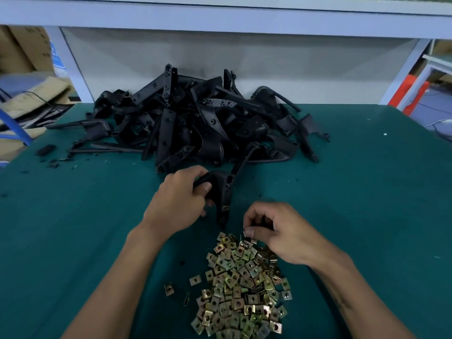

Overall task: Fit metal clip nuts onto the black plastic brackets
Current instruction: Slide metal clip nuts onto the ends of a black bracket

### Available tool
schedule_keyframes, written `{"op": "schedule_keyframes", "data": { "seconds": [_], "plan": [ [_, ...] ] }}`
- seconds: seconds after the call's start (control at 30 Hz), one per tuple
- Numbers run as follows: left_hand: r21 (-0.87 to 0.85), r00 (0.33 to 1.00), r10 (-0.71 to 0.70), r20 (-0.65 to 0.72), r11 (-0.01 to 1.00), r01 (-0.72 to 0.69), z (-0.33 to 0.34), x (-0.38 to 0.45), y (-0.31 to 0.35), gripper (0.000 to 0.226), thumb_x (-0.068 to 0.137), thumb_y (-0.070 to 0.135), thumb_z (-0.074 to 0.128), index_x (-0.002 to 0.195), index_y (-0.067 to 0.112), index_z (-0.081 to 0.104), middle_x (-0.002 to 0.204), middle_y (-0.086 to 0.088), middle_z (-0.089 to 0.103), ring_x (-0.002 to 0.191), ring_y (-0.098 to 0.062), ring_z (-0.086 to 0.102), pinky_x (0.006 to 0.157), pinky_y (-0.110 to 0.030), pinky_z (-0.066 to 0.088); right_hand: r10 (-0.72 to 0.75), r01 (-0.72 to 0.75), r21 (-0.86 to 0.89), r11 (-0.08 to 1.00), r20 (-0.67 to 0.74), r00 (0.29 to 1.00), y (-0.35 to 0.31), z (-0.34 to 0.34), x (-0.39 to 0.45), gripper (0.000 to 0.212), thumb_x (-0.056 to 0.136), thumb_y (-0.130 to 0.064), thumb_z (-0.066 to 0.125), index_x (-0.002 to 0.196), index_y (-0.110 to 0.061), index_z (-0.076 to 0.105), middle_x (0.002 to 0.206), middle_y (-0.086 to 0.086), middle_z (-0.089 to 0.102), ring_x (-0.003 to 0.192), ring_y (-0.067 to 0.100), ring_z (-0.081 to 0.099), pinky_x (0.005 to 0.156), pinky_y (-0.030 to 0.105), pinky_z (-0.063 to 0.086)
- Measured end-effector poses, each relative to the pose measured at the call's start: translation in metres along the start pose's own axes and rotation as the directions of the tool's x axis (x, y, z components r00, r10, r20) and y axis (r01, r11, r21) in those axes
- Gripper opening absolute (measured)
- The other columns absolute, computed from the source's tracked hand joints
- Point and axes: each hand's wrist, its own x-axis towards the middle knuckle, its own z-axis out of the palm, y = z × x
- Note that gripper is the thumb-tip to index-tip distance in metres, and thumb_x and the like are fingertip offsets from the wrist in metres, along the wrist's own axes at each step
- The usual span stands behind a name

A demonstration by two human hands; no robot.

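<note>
From the head view, the left hand point(179, 204) has its fingers curled round a black bracket point(221, 192), whose lower end points down just past them; part of it is hidden under the palm. The right hand point(281, 231) pinches 1 clip nut point(244, 234), seen only edge-on, at its fingertips, directly over the pile of clip nuts point(241, 287) on the green bench point(73, 228). Beyond both hands lies a tangled heap of brackets point(195, 123).

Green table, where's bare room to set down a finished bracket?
Bare green table lies right of the right hand, and left of the left hand. Crowded: the bracket pile at the back, the clip nuts in front, black scraps far left.
</note>
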Motion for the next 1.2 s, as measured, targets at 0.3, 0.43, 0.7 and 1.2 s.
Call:
{"op": "schedule_keyframes", "data": {
  "seconds": [0.3, 0.43, 0.7, 1.2],
  "plan": [
    [0.131, 1.0, -0.005, -0.002, 0.991, 0.005, 0.004, -0.004, -0.009, 0.015, 0.101, 0.03, 0.048, 0.087, 0.033, 0.053, 0.066, 0.014, 0.071, 0.064, -0.009, 0.066, 0.067, -0.038, 0.053, 0.098, -0.006, 0.521, 0.854, -0.149, 0.984, 0.004, 0.0, 0.003, 0.035, 0.089, 0.005, 0.07, 0.099, -0.027, 0.078, 0.085, -0.003, 0.071, 0.086, 0.011, 0.067, 0.08, 0.022, 0.053],
    [0.478, 0.983, 0.113, -0.143, 0.878, -0.031, 0.017, -0.012, -0.011, 0.021, 0.099, 0.043, 0.035, 0.085, 0.028, 0.041, 0.066, 0.007, 0.05, 0.06, -0.023, 0.046, 0.057, -0.036, 0.035, 0.126, 0.034, 0.667, 0.744, -0.19, 0.974, 0.007, -0.002, 0.006, 0.03, 0.085, 0.008, 0.071, 0.097, -0.018, 0.08, 0.084, 0.004, 0.072, 0.083, 0.018, 0.068, 0.076, 0.025, 0.056],
    [0.568, 0.933, 0.17, -0.318, 0.822, 0.044, 0.029, -0.02, -0.007, 0.028, 0.1, 0.043, 0.031, 0.082, 0.023, 0.038, 0.055, 0.009, 0.034, 0.044, -0.015, 0.027, 0.05, -0.031, 0.025, 0.179, 0.056, 0.856, 0.514, -0.171, 0.969, 0.009, -0.002, 0.008, 0.026, 0.079, 0.002, 0.069, 0.103, -0.003, 0.078, 0.086, 0.011, 0.068, 0.077, 0.02, 0.065, 0.072, 0.024, 0.057],
    [0.496, 0.916, 0.118, -0.382, 0.863, 0.095, 0.031, -0.02, -0.007, 0.034, 0.102, 0.04, 0.03, 0.074, 0.022, 0.032, 0.054, 0.005, 0.038, 0.045, -0.014, 0.03, 0.049, -0.032, 0.018, 0.151, -0.03, 0.845, 0.534, -0.06, 0.987, 0.001, -0.002, 0.007, 0.025, 0.071, 0.007, 0.069, 0.085, -0.01, 0.08, 0.083, 0.006, 0.07, 0.081, 0.016, 0.067, 0.078, 0.021, 0.057]
  ]
}}
